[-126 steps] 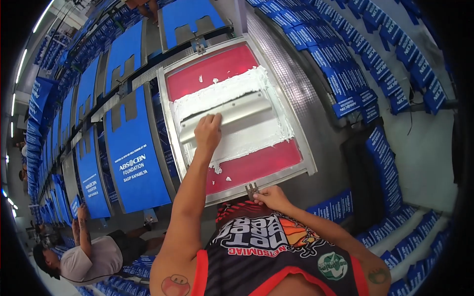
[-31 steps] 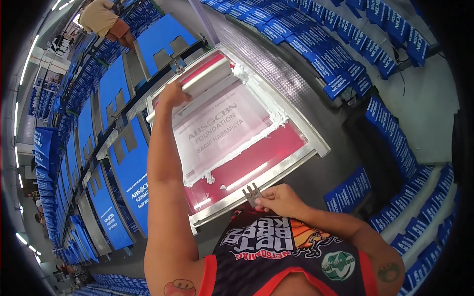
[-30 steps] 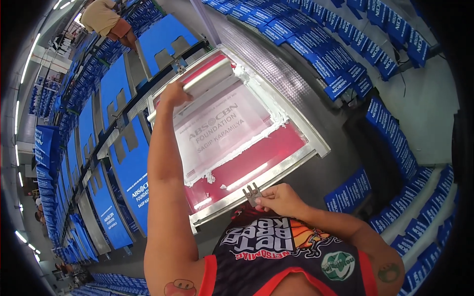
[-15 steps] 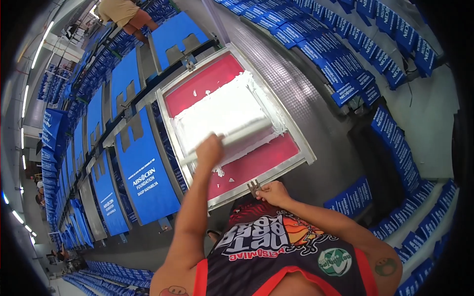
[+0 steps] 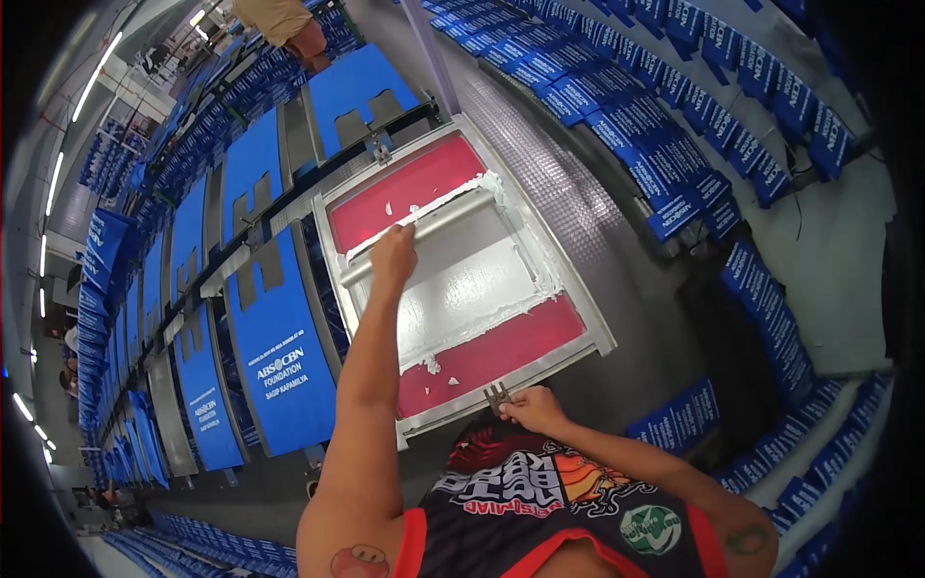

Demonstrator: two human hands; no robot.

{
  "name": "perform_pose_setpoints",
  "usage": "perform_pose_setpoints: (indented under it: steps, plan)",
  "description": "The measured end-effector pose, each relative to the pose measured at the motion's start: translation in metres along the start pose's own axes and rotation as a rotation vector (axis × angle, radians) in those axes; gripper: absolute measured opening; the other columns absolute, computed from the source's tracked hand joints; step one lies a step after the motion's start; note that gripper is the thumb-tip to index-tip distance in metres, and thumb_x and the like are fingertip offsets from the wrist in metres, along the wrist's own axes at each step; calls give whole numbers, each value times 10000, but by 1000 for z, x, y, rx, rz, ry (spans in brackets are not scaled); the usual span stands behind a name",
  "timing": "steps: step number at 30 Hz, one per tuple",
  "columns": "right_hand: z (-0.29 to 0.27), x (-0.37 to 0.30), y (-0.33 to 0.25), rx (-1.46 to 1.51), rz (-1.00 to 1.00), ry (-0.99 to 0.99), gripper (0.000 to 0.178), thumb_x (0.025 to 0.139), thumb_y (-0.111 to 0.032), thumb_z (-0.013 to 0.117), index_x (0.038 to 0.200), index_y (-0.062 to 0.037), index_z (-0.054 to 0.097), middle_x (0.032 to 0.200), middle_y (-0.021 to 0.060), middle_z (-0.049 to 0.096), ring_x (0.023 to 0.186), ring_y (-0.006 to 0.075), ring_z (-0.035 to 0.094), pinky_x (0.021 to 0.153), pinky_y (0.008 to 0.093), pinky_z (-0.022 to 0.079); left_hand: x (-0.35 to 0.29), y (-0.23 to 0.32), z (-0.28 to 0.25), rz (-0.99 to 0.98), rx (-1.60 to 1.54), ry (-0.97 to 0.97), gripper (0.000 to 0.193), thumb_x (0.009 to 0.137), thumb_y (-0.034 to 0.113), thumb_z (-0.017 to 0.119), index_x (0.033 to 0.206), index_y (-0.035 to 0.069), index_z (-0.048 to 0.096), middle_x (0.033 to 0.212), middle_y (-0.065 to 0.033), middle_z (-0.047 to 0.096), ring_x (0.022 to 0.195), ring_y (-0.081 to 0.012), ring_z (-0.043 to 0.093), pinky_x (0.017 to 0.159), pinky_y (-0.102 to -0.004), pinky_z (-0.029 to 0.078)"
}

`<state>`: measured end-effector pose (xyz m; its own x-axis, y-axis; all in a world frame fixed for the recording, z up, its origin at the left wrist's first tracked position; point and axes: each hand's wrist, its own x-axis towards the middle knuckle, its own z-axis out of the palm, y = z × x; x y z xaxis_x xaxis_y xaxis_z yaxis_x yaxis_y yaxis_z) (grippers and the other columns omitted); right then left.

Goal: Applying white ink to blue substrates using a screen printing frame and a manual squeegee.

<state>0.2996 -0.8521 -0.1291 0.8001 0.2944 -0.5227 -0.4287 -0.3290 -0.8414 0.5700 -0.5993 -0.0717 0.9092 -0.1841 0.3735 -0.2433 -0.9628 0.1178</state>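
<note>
A screen-printing frame (image 5: 448,415) with pale rails and red mesh lies before me. My left hand (image 5: 393,254) is closed round the left part of a long pale squeegee (image 5: 451,223), which lies across the far part of the printing area. White ink (image 5: 493,185) is piled along the squeegee's far side and in ridges round the edges. Between squeegee and near ridge the mesh (image 5: 467,281) looks thinly coated and greyish white. At the frame's near rail, my right hand (image 5: 536,408) grips a small pronged metal handle (image 5: 497,395); its attachment is partly hidden.
Blue printed fabric pieces (image 5: 279,356) lie on boards along a long table to the left. Racks of blue printed pieces (image 5: 617,125) stand to the right and far right. A person in a tan shirt (image 5: 275,21) stands at the far end. A dark metal table surface (image 5: 568,144) runs beside the frame.
My left hand has moved the squeegee away from me, from the middle to the far part of the printing area. The thick white ink there has been spread thin. My right hand keeps its grip.
</note>
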Motion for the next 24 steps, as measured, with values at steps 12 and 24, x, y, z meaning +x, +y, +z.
perform_pose_setpoints:
  steps: [12,24]
  plan:
    - [-97,10,-86,-375,54,-140,278,882,-322,607,880,-70,725,713,75,688,663,157,648,636,300,507,-38,-24,-94,-349,-273,-402,470,792,354,695,1083,1,587,970,-276,645,904,-434,635,803,-459,511]
    - [-195,77,-39,-113,106,552,694,913,-610,431,999,43,651,991,221,660,956,315,617,842,399,446,-137,-79,-44,-981,-1378,-36,406,814,149,704,1140,-44,558,962,-147,659,806,-266,662,707,-401,554]
